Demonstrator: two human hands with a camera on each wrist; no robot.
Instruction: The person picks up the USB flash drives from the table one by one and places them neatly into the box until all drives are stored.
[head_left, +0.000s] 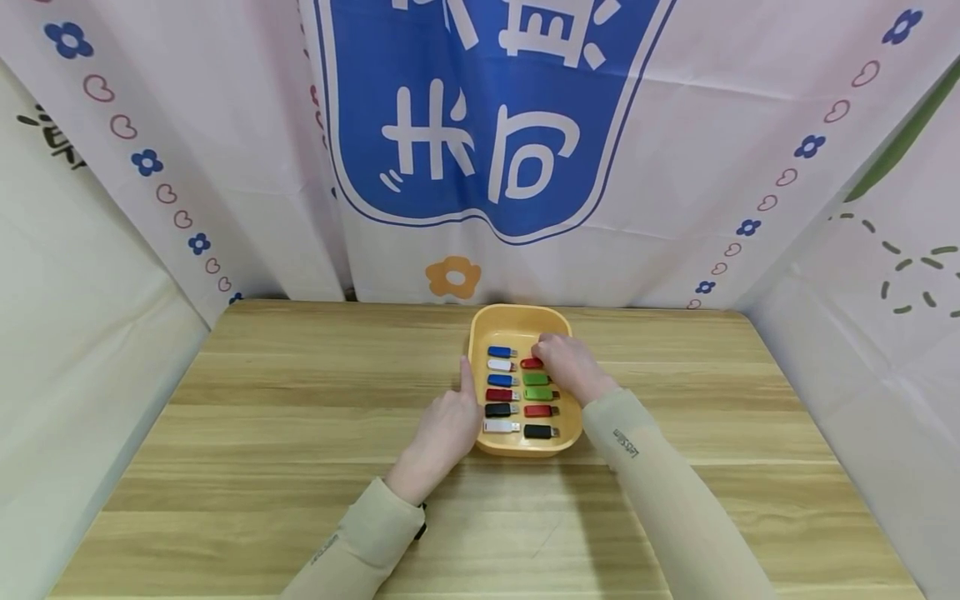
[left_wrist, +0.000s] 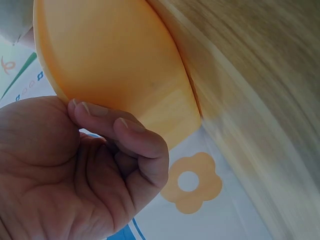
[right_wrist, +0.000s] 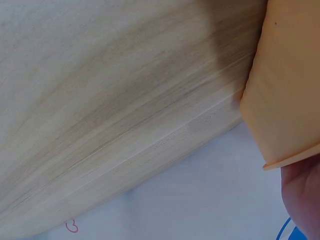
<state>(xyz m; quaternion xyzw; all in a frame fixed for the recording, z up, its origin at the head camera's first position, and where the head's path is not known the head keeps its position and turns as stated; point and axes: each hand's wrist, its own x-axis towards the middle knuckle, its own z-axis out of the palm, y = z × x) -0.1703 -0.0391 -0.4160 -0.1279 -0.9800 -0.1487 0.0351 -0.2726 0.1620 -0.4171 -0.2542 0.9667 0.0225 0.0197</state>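
A yellow plastic tray (head_left: 517, 323) holds several USB sticks laid in two columns, in blue, white, red, green and black. My left hand (head_left: 442, 427) grips the tray's left rim, its index finger stretched forward along the edge. From the left wrist, curled fingers (left_wrist: 132, 137) show against the tray's outer wall (left_wrist: 120, 60). Reaching over the right rim, my right hand (head_left: 568, 367) pinches a red USB stick (head_left: 529, 363) near the top of the right column; the hand covers its far end. Only part of that hand shows beyond the rim in the right wrist view.
The tray stands near the far edge of a wood-grain table (head_left: 315, 400). Behind it hangs a white printed cloth (head_left: 390, 267) with a blue emblem. White cloth sides (head_left: 97, 333) close in the table at left and right.
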